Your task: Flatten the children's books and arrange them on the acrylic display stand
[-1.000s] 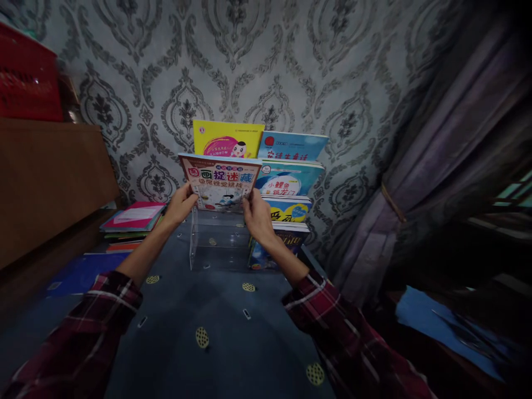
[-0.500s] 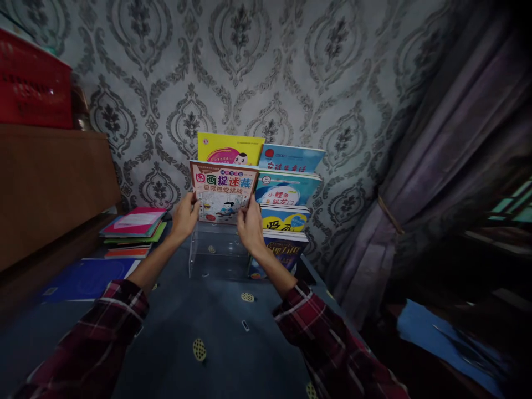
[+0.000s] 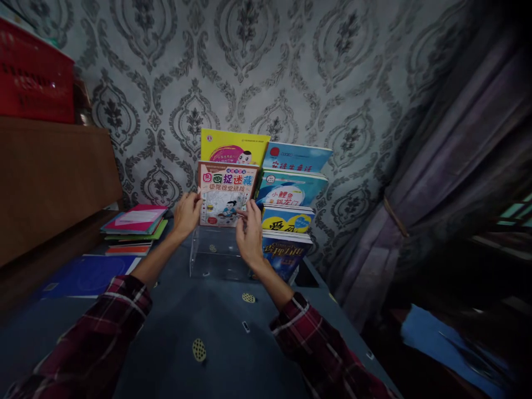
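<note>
A children's picture book [image 3: 226, 194] with a brown-edged cover leans upright in the second tier of a clear acrylic book stand [image 3: 216, 255]. My left hand [image 3: 187, 214] pinches its left edge, thumb in front and some fingers hidden behind. At the lower right of the cover is my right hand [image 3: 250, 233], fingers apart, with a fingertip against the front. Behind stands a yellow book [image 3: 235, 145]. To the right, a light-blue book [image 3: 297, 158], a teal book [image 3: 291, 188], a yellow-and-blue book [image 3: 286, 220] and a dark-blue book [image 3: 282, 257] rise in tiers.
On the left of the dark tablecloth [image 3: 166, 343] lie a stack of colourful booklets [image 3: 137, 221] and a flat blue book [image 3: 89, 275]. A red basket [image 3: 35, 77] sits on a brown wooden cabinet [image 3: 54, 177]. A tied curtain [image 3: 386, 210] hangs at right, beside the patterned wall.
The picture book has settled back and lower against the stand, more upright. My right hand has loosened from its right edge, fingers spreading over the cover. The view has shifted slightly.
</note>
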### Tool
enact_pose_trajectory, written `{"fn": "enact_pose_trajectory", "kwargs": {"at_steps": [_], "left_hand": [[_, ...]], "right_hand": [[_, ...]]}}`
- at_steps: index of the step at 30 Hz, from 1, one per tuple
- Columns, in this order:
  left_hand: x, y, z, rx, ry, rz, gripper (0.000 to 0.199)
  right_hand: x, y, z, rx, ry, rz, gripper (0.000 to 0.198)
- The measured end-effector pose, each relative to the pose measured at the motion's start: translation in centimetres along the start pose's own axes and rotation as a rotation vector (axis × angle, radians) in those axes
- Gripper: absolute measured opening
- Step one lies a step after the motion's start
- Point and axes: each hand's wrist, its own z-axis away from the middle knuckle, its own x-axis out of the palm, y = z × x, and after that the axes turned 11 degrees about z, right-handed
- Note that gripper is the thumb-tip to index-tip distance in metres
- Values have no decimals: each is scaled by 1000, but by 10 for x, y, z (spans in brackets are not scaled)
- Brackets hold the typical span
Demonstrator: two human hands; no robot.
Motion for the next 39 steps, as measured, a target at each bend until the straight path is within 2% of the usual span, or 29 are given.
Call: {"fn": "enact_pose_trajectory", "kwargs": {"at_steps": [7,24,29,33,37,39], "left_hand": [[3,1,-2,21,50,41,4],[5,3,-6,-9,91,-12,21],[6,2,-10,-40,105,-5,22],[6,-3,-12,-11,117,29,20],[8,-10,-13,16,92,119,7],[10,-13,-14,10,63,193,20]], "right_hand": [[2,8,7,28,-48,34,59],[2,13,9,41,-43,35,56],[5,17,8,35,-108,36,48],[7,21,6,21,-182,59,44],[9,24,-1,11,-200,124,40],[11,25,-5,-1,-199,157,38]]}}
